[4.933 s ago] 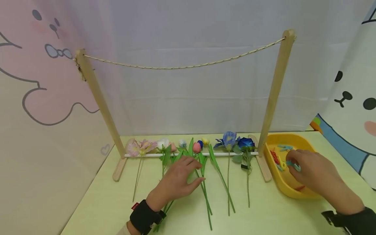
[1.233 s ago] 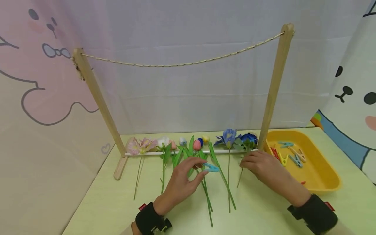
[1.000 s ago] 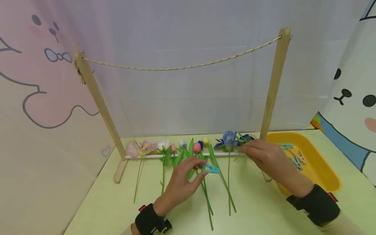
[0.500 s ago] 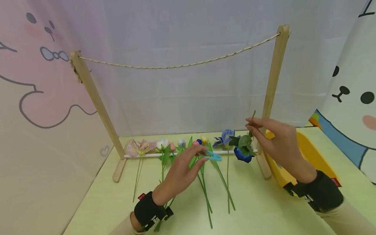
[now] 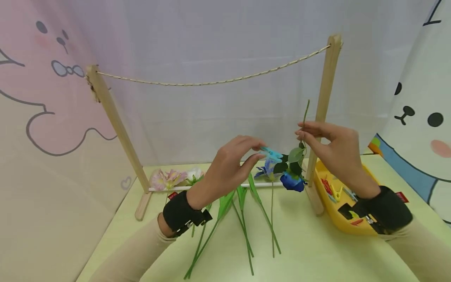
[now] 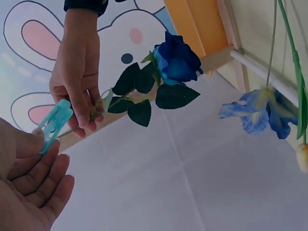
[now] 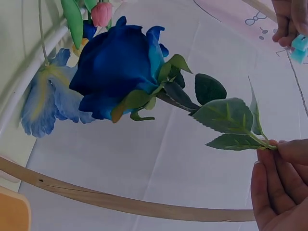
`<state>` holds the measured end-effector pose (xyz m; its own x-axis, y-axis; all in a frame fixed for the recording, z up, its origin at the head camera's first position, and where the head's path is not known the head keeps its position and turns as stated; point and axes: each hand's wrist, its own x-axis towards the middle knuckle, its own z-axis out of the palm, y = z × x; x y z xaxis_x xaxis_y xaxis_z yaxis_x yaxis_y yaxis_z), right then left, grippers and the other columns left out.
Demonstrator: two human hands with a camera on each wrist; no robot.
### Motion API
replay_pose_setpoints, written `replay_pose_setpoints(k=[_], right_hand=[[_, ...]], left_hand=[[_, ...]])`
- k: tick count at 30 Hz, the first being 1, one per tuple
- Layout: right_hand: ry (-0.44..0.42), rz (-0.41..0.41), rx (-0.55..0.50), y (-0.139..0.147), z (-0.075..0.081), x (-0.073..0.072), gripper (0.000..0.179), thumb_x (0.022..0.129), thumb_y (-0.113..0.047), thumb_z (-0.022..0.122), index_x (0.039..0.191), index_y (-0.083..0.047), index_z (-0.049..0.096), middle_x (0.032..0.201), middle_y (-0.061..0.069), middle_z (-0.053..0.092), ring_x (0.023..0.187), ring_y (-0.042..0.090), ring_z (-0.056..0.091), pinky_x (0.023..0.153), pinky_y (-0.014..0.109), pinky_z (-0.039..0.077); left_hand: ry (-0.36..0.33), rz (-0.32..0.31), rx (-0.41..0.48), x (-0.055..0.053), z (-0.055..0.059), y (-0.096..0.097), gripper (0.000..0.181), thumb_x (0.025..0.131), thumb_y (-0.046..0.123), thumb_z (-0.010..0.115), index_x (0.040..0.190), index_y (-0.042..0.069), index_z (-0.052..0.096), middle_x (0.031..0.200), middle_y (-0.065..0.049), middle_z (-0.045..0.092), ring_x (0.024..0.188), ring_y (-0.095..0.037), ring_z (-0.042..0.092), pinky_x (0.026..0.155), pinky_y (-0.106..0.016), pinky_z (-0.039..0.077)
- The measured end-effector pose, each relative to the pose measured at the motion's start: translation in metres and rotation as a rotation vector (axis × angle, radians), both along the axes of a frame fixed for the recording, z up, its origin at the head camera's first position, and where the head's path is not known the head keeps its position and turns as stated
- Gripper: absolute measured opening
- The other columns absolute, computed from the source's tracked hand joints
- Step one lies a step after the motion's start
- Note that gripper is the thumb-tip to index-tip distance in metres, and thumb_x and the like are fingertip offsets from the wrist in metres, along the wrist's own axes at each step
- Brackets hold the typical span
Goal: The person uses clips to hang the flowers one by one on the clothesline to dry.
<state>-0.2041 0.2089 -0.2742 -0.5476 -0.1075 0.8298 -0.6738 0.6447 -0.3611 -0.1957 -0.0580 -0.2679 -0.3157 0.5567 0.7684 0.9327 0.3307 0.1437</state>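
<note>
My right hand (image 5: pixel 331 149) pinches the stem of a blue rose (image 5: pixel 292 182), which hangs head down with its green leaves below the fingers and the stem end pointing up. Between thumb and forefinger of my left hand (image 5: pixel 229 168) is a light blue clothespin (image 5: pixel 272 154), held just left of the rose's leaves. The right wrist view shows the rose bloom (image 7: pixel 118 72) large, with the right fingertips on the stem past its leaves. In the left wrist view the clothespin (image 6: pixel 56 122) points toward the right hand.
A rope (image 5: pixel 211 83) sags between two wooden posts (image 5: pixel 327 78) above the hands. On the table lie a blue iris (image 5: pixel 269 168), pink flowers (image 5: pixel 167 179) and green-stemmed tulips. At right stands a yellow tray (image 5: pixel 338 223) with several clothespins. A white rod (image 5: pixel 253 185) joins the posts low down.
The right hand took a clothespin from the tray, and the left hand now holds one. The right hand picked up the blue rose, turned it head down and raised it. The left hand moved up and right.
</note>
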Motion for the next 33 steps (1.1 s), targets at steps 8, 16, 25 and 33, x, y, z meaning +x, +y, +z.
replay_pose_setpoints(k=[8, 16, 25, 33], right_hand=[[0.007, -0.029, -0.008, -0.001, 0.019, -0.014, 0.022, 0.086, -0.002, 0.073, 0.107, -0.004, 0.077, 0.086, 0.011, 0.077, 0.077, -0.019, 0.057, 0.068, 0.006, 0.043], [-0.002, -0.054, -0.032, -0.002, 0.036, -0.02, 0.02, 0.089, -0.01, 0.071, 0.108, -0.006, 0.078, 0.085, 0.01, 0.077, 0.072, -0.02, 0.058, 0.06, 0.006, 0.043], [0.017, -0.065, -0.043, -0.002, 0.055, -0.025, 0.02, 0.091, -0.013, 0.069, 0.106, -0.004, 0.078, 0.086, 0.01, 0.077, 0.073, -0.02, 0.062, 0.063, -0.001, 0.047], [-0.001, -0.128, -0.076, -0.012, 0.07, -0.027, 0.022, 0.092, -0.02, 0.069, 0.104, -0.004, 0.078, 0.087, 0.01, 0.077, 0.072, -0.024, 0.059, 0.066, -0.001, 0.046]], left_hand=[[0.084, -0.031, 0.036, -0.012, 0.045, 0.015, 0.019, 0.087, 0.004, 0.073, 0.105, -0.002, 0.07, 0.096, -0.009, 0.072, 0.094, -0.017, 0.064, 0.083, -0.026, 0.053], [0.073, -0.034, 0.073, -0.034, 0.095, 0.025, 0.014, 0.088, 0.005, 0.073, 0.1, -0.002, 0.073, 0.094, -0.009, 0.073, 0.086, -0.013, 0.066, 0.078, -0.024, 0.053], [0.039, 0.07, 0.061, -0.054, 0.136, 0.036, 0.016, 0.09, 0.012, 0.072, 0.101, 0.002, 0.075, 0.095, -0.006, 0.076, 0.086, -0.008, 0.07, 0.077, -0.017, 0.053], [0.0, 0.147, 0.117, -0.065, 0.153, 0.049, 0.016, 0.092, 0.012, 0.069, 0.103, 0.001, 0.074, 0.097, -0.005, 0.076, 0.088, -0.008, 0.069, 0.083, -0.012, 0.05]])
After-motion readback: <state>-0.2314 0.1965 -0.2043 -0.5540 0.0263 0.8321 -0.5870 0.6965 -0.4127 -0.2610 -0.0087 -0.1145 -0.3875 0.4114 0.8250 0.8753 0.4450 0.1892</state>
